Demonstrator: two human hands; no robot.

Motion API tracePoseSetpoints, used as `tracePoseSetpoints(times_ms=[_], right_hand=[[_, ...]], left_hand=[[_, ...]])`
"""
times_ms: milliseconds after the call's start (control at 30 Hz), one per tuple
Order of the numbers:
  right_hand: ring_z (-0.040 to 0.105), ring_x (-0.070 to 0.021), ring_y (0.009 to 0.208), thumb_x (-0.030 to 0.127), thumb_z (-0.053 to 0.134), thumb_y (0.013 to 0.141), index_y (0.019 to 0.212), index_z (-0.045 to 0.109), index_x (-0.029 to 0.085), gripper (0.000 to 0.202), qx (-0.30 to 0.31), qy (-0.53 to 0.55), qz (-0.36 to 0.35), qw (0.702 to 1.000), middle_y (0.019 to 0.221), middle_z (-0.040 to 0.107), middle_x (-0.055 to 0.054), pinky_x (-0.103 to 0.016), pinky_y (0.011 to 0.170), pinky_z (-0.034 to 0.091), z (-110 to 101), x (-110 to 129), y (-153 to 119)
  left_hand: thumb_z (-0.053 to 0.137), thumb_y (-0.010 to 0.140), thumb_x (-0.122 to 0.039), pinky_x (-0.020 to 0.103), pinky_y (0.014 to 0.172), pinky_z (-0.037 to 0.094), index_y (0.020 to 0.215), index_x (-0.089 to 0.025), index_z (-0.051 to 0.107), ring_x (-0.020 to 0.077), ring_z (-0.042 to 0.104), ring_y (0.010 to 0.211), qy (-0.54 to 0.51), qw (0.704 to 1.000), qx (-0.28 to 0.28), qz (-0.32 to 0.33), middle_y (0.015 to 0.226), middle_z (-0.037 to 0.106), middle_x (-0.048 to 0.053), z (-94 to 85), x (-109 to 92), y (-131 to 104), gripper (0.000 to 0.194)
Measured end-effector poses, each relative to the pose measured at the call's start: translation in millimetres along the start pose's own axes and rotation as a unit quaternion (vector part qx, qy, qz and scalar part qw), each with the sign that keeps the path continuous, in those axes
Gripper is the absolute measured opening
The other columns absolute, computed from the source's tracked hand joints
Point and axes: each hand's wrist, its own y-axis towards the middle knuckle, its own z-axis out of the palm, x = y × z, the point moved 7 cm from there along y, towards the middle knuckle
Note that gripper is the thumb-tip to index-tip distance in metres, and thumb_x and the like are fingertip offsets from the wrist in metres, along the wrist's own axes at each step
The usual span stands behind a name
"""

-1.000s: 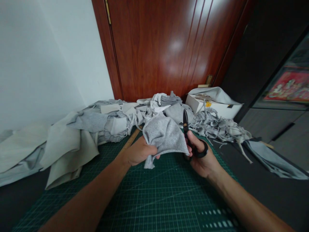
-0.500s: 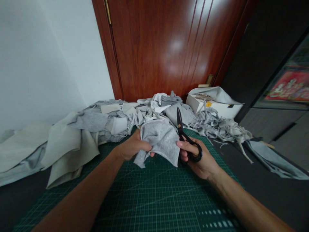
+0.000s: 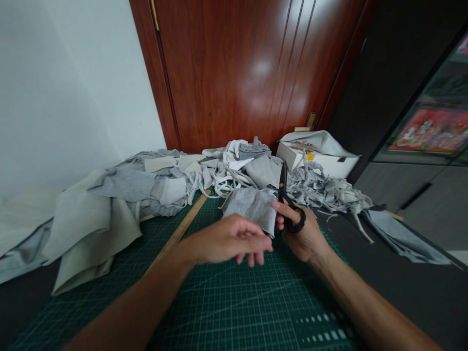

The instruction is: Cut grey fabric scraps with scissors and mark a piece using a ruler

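Black scissors [image 3: 283, 183] point away from me, their handles in my right hand [image 3: 303, 234]. The thumb and fingers of that hand also pinch the right edge of a grey cloth piece [image 3: 250, 204], which hangs over the green cutting mat [image 3: 234, 297]. My left hand [image 3: 234, 240] is just in front of the cloth, slightly blurred, its fingers loosely curved and apart with nothing between them. It overlaps the lower left part of the cloth in view.
A wooden ruler [image 3: 190, 217] lies on the mat behind my left forearm. Fabric pieces [image 3: 124, 183] are heaped along the back and left, with tangled strips [image 3: 325, 187] at the right. Behind those strips stands a white box [image 3: 325, 163], near a brown door [image 3: 226, 73].
My left hand has let go of the cloth and moved right and toward me. The cloth now hangs from my right hand only, and the ruler has come into sight.
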Motion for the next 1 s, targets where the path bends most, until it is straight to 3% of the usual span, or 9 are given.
tracePoseSetpoints(times_ms=[33, 67, 133, 200, 300, 433, 567, 733, 1000], right_hand=[[0.048, -0.0061, 0.045, 0.033, 0.103, 0.056, 0.072, 0.065, 0.017, 0.045, 0.0, 0.002, 0.001, 1.0, 0.052, 0.057, 0.007, -0.016, 0.042, 0.041, -1, 0, 0], [0.048, -0.0064, 0.044, 0.033, 0.103, 0.057, 0.072, 0.064, 0.017, 0.044, 0.0, 0.003, 0.003, 1.0, 0.052, 0.057, 0.007, -0.017, 0.042, 0.041, -1, 0, 0], [0.047, -0.0071, 0.044, 0.033, 0.103, 0.057, 0.074, 0.066, 0.017, 0.044, 0.002, 0.006, 0.006, 1.0, 0.052, 0.057, 0.007, -0.018, 0.041, 0.041, -1, 0, -1], [0.048, -0.0076, 0.044, 0.031, 0.104, 0.054, 0.079, 0.068, 0.017, 0.045, 0.002, 0.006, 0.001, 1.0, 0.052, 0.058, 0.007, -0.018, 0.041, 0.042, -2, 1, -2], [0.05, -0.0075, 0.043, 0.026, 0.105, 0.05, 0.087, 0.07, 0.015, 0.052, -0.003, -0.008, -0.025, 1.0, 0.053, 0.06, 0.007, -0.017, 0.04, 0.043, -1, 4, -3], [0.051, -0.0072, 0.041, 0.025, 0.103, 0.054, 0.088, 0.069, 0.015, 0.05, 0.012, -0.038, -0.046, 0.998, 0.053, 0.061, 0.007, -0.016, 0.039, 0.042, 2, 3, -4], [0.051, -0.0072, 0.04, 0.027, 0.103, 0.056, 0.092, 0.07, 0.015, 0.051, 0.021, -0.061, -0.043, 0.997, 0.051, 0.062, 0.008, -0.016, 0.038, 0.043, 2, 0, -4], [0.052, -0.0082, 0.041, 0.031, 0.103, 0.055, 0.094, 0.069, 0.015, 0.054, 0.017, -0.084, -0.056, 0.995, 0.051, 0.062, 0.007, -0.017, 0.039, 0.045, 0, 1, -4], [0.054, -0.0085, 0.043, 0.05, 0.099, 0.065, 0.088, 0.069, 0.015, 0.051, -0.006, -0.108, -0.095, 0.99, 0.058, 0.064, 0.004, -0.018, 0.038, 0.046, 0, 8, -5]], left_hand=[[0.068, 0.092, -0.055, 0.025, 0.055, 0.045, 0.104, -0.016, 0.078, 0.0174, 0.066, 0.068, -0.005, 0.999, 0.033, -0.006, 0.082, 0.075, 0.007, 15.9, 6, 3, 0.042], [0.07, 0.09, -0.056, 0.023, 0.055, 0.041, 0.105, -0.016, 0.076, 0.0139, 0.06, 0.066, -0.005, 1.0, 0.02, 0.012, 0.079, 0.071, 0.004, 23.8, 11, 6, 0.043], [0.074, 0.086, -0.063, 0.023, 0.054, 0.036, 0.095, -0.015, 0.071, 0.0122, 0.053, 0.064, -0.013, 0.999, -0.034, 0.018, 0.075, 0.064, 0.002, 29.2, 26, 14, 0.049], [0.078, 0.082, -0.066, 0.026, 0.062, 0.044, 0.101, -0.017, 0.07, 0.0174, 0.06, 0.079, -0.085, 0.99, -0.104, 0.038, 0.09, 0.068, 0.006, 25.0, 35, 20, 0.053], [0.078, 0.085, -0.059, 0.031, 0.079, 0.05, 0.11, -0.019, 0.073, 0.0233, 0.064, 0.101, -0.234, 0.947, -0.178, 0.127, 0.109, 0.073, 0.009, 14.4, 28, 22, 0.048], [0.077, 0.087, -0.032, 0.039, 0.096, 0.05, 0.111, -0.018, 0.077, 0.0281, 0.069, 0.111, -0.37, 0.874, -0.24, 0.205, 0.11, 0.078, 0.009, 1.0, 11, 19, 0.028], [0.082, 0.081, -0.027, 0.04, 0.092, 0.054, 0.107, -0.016, 0.079, 0.0299, 0.074, 0.103, -0.419, 0.861, -0.227, 0.176, 0.101, 0.081, 0.009, -3.3, 9, 18, 0.029], [0.083, 0.074, -0.017, 0.034, 0.083, 0.055, 0.094, -0.013, 0.079, 0.0232, 0.074, 0.085, -0.432, 0.865, -0.217, 0.138, 0.089, 0.08, 0.007, -3.9, 17, 18, 0.021], [0.078, 0.067, -0.009, 0.046, 0.097, 0.057, 0.099, -0.015, 0.078, 0.0336, 0.075, 0.106, -0.441, 0.852, -0.26, 0.112, 0.092, 0.081, 0.009, -8.0, 20, 17, 0.033]])
